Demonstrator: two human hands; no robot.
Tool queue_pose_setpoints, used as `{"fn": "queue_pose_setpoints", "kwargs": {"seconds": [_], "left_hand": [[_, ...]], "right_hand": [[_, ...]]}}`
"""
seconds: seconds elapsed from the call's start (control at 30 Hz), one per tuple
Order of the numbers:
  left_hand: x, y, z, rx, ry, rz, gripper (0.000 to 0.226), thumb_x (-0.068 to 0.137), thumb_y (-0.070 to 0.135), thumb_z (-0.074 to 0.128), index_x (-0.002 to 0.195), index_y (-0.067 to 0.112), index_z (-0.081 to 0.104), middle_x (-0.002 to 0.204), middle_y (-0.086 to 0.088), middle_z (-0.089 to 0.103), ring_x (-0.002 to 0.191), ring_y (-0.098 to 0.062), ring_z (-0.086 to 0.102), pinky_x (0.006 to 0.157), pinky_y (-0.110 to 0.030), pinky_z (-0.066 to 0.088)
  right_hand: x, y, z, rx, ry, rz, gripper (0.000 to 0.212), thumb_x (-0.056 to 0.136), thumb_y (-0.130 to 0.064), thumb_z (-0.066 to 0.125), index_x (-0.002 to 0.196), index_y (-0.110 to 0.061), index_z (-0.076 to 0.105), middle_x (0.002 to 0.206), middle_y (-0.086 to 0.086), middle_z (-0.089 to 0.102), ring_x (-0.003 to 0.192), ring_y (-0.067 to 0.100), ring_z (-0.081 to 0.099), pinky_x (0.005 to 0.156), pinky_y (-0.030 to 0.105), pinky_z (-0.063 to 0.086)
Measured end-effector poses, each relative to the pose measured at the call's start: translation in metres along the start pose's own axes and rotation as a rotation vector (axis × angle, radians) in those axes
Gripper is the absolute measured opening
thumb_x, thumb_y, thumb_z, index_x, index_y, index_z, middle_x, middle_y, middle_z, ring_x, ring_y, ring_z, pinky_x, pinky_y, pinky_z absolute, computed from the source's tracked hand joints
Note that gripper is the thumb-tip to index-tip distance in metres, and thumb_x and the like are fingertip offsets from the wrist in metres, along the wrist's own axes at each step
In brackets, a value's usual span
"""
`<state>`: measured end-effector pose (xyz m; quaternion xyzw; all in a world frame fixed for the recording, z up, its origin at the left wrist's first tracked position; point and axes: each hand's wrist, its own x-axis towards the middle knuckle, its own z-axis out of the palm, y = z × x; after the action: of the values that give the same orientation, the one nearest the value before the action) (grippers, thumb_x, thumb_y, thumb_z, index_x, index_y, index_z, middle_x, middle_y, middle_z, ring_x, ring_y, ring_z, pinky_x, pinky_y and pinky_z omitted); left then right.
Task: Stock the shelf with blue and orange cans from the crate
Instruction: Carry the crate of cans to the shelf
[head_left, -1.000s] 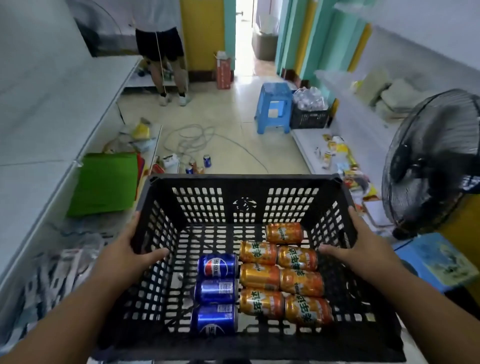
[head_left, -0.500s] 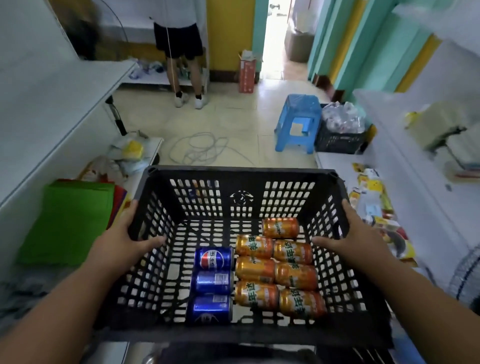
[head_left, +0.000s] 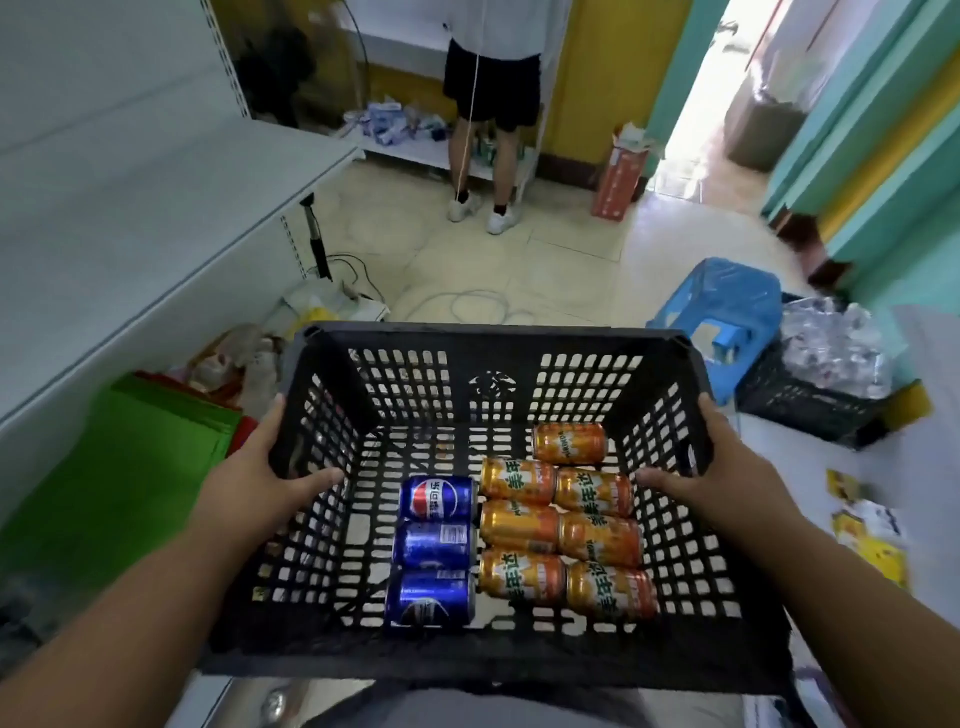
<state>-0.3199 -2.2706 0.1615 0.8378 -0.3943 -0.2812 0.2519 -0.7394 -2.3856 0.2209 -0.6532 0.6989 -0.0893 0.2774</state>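
Stocking is judged not yet begun: no can is seen on the white shelf (head_left: 156, 171) at the left, and all the visible stock lies on its side in the black crate (head_left: 498, 343). Three blue cans (head_left: 434, 545) are lined in a column left of centre, and seven orange cans (head_left: 561, 525) are packed just beside them, in touching pairs with one alone at the far end. The crate is carried at both side walls. The left hand (head_left: 260, 483) is wrapped over the left rim, thumb inside against the mesh, fingers outside; the right hand (head_left: 727, 473) is clamped on the right rim likewise. Neither grip holds a can; the cans rest on the crate floor between the two hands, nearer the right one. Every can is judged left to be placed.
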Motion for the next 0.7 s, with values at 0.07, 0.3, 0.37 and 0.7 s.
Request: {"fn": "queue_pose_setpoints", "kwargs": {"seconds": [0.07, 0.3, 0.37, 0.7], "left_hand": [[0.012, 0.01, 0.004, -0.015, 0.041, -0.052, 0.114, 0.065, 0.053, 0.086, 0.151, 0.055, 0.012, 0.131, 0.004, 0.065, 0.114, -0.022, 0.064, 0.095, -0.039, 0.051], [0.021, 0.037, 0.044, -0.062, 0.223, -0.348, 0.11, 0.068, 0.055, 0.083, 0.155, 0.047, 0.016, 0.134, -0.002, 0.063, 0.095, -0.022, 0.066, 0.076, -0.029, 0.051], [0.009, 0.046, 0.059, -0.099, 0.307, -0.416, 0.111, 0.067, 0.055, 0.083, 0.155, 0.045, 0.017, 0.137, -0.003, 0.061, 0.106, -0.024, 0.065, 0.086, -0.035, 0.051], [-0.041, 0.06, 0.115, -0.26, 0.588, -0.716, 0.102, 0.074, 0.043, 0.084, 0.154, 0.046, 0.021, 0.115, 0.007, 0.065, 0.087, -0.018, 0.061, 0.07, -0.032, 0.046]], "right_hand": [[0.044, -0.011, -0.005, -0.035, -0.023, -0.045, 0.124, 0.062, -0.063, 0.08, 0.156, -0.034, 0.006, 0.151, 0.004, 0.045, 0.13, 0.03, 0.049, 0.106, 0.045, 0.04], [0.202, -0.057, -0.005, -0.168, -0.215, -0.305, 0.127, 0.058, -0.072, 0.074, 0.156, -0.035, 0.004, 0.151, 0.007, 0.044, 0.13, 0.033, 0.049, 0.106, 0.046, 0.04], [0.239, -0.072, -0.004, -0.195, -0.295, -0.398, 0.127, 0.058, -0.072, 0.074, 0.156, -0.034, 0.003, 0.151, 0.007, 0.044, 0.13, 0.031, 0.049, 0.105, 0.044, 0.04], [0.325, -0.154, 0.054, -0.303, -0.49, -0.733, 0.124, 0.06, -0.069, 0.078, 0.156, -0.037, 0.005, 0.156, 0.003, 0.036, 0.137, 0.027, 0.043, 0.107, 0.042, 0.038]]}}
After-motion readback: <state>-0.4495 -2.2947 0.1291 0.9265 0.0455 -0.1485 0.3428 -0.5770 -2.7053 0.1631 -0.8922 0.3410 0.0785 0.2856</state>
